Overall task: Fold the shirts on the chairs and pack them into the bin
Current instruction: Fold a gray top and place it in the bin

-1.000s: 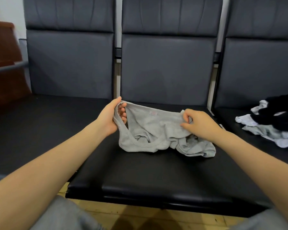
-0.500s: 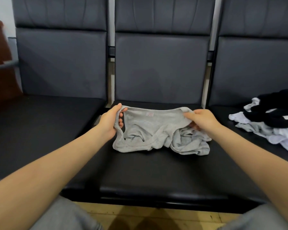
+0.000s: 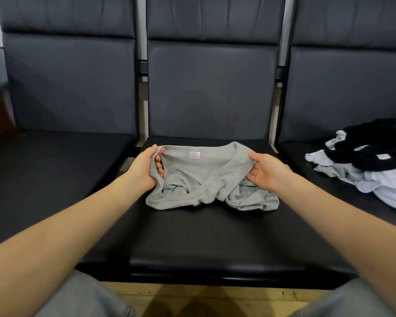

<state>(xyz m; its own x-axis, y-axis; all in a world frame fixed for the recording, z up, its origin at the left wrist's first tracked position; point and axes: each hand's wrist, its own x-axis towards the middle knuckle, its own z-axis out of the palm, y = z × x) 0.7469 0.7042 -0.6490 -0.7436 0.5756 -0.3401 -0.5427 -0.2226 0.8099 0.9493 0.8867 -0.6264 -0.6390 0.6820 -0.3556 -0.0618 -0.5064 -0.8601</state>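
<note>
A crumpled grey sleeveless shirt (image 3: 201,179) lies on the seat of the middle black chair (image 3: 206,236), its neck label facing up. My left hand (image 3: 144,168) grips the shirt's left shoulder strap, thumb on top and fingers curled under the fabric. My right hand (image 3: 265,170) holds the right shoulder strap, thumb over the cloth and fingers beneath it. The collar edge is stretched between both hands. No bin is in view.
A pile of black, white and grey shirts (image 3: 370,165) lies on the right chair's seat. The left chair (image 3: 55,161) has a bare seat. A wooden floor (image 3: 204,300) shows below the seat edge, between my grey-trousered knees.
Both hands have pulled apart, stretching the collar edge straight. My right hand has shifted right and turned palm-up under the strap. The shirt's upper part is now spread wider.
</note>
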